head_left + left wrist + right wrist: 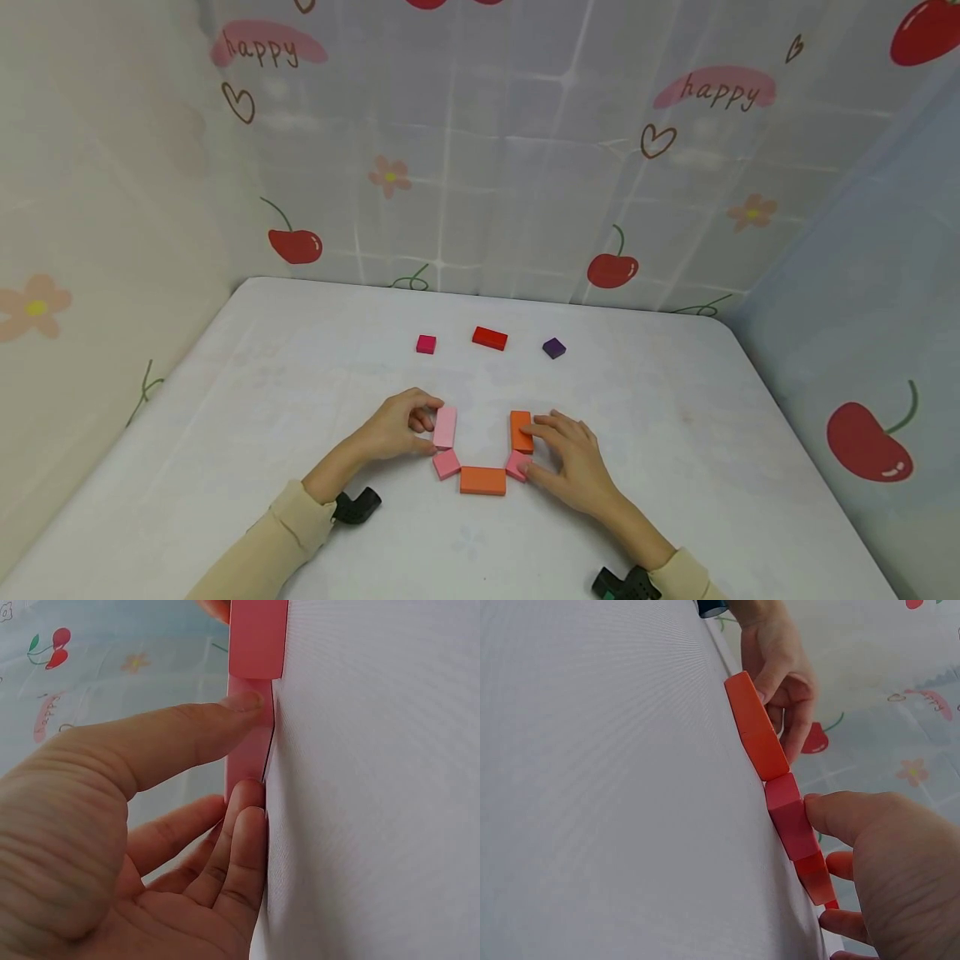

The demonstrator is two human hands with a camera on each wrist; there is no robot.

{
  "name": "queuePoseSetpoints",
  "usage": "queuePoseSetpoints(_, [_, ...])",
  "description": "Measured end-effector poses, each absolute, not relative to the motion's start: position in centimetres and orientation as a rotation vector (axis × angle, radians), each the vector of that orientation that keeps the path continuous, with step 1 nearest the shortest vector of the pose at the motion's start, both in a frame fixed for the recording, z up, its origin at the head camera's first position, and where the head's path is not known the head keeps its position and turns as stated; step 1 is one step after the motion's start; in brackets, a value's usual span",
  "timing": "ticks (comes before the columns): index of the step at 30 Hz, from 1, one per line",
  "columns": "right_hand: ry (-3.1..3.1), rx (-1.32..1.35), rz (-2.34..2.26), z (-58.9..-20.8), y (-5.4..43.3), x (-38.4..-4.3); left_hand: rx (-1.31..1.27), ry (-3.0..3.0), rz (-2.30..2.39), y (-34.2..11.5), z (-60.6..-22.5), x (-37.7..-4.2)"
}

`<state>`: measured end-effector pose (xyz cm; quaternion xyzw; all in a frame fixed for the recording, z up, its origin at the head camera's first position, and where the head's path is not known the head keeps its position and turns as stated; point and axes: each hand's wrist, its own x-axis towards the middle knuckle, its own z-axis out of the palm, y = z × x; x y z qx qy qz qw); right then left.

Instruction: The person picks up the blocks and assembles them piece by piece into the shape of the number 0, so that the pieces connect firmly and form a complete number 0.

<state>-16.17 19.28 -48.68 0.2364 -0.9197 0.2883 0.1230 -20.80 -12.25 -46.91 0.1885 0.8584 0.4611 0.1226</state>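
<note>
L hand (pixel 396 427) pinching, R hand (pixel 573 467) touching, lower ctr.
L holding 1 long pink blk (pixel 445 427); R, part-spread, touching 1 long orange blk (pixel 519 432) & 1 sm pink blk (pixel 515 464); 2nd orange blk (pixel 483 481), 2nd sm pink blk (pixel 446 464) lying between; mid-frame, 1 magenta blk (pixel 426 344), 1 red blk (pixel 490 337), 1 purple blk (pixel 554 348) sitting.

The pink block (pixel 446 425) and the orange block (pixel 483 481) have smooth, flat faces with a soft satin look; wood or plastic, I can't tell. The table (pixel 645 383) has a matt, cloth-like surface with a fine woven grain. The sleeve (pixel 258 550) is matt cloth. The black wrist device (pixel 358 506) looks like smooth plastic. The curtain (pixel 510 183) looks thin and creased, with a faint sheen.
</note>
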Motion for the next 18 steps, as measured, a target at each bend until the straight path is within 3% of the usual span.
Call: queuePoseSetpoints(18, [-2.666, 0.707, 0.842, -48.94, 19.4, -16.17, 0.58, 2.519, 1.25, -12.56, -46.24, -20.43])
